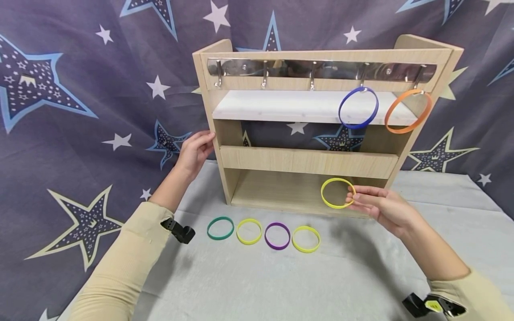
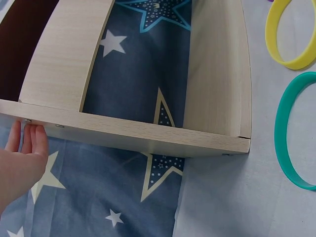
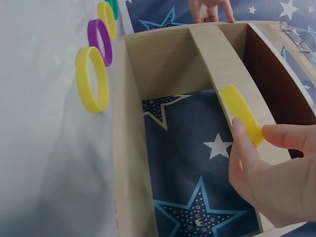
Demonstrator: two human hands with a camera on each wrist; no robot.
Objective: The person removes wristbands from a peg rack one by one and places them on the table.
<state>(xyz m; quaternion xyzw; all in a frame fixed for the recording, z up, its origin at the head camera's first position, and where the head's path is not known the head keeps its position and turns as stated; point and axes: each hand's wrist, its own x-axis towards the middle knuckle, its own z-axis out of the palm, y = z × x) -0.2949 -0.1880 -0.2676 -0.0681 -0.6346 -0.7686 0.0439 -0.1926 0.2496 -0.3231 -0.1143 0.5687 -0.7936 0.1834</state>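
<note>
Yellow band (image 3: 241, 112) pinched at right; left hand (image 1: 197, 149) against the rack (image 1: 309, 160)

Right hand (image 1: 381, 206): thumb and fingers pinch the yellow band at its right edge in the head view. Band is off the table (image 1: 241, 285), in front of the rack's lower compartment, right of centre. Right wrist view shows it nearly edge-on, its wide outer face to the camera.

Left hand: fingers nearly straight, close together, tips touching the outer face of the rack's left side panel.

Rack: pale wood, standing upright on the table. A shiny metal rail (image 1: 289, 69) with five hooks runs across the top, above a white shelf (image 1: 281, 104). Counting hooks from the left — blue band (image 1: 355, 126) hangs on the fourth, orange band (image 1: 401, 130) on the fifth, both over the white shelf's front in the head view.

Table, in front of the rack: four bands lie flat in a row, near one another. Left to right — green band (image 2: 281, 131), second yellow band (image 1: 249, 243), purple band (image 1: 277, 247), third yellow band (image 3: 83, 84).

Behind: dark star-patterned cloth (image 1: 120, 89). Both forearms wear beige sleeves (image 1: 120, 263), with a black device (image 1: 178, 229) at each wrist.
</note>
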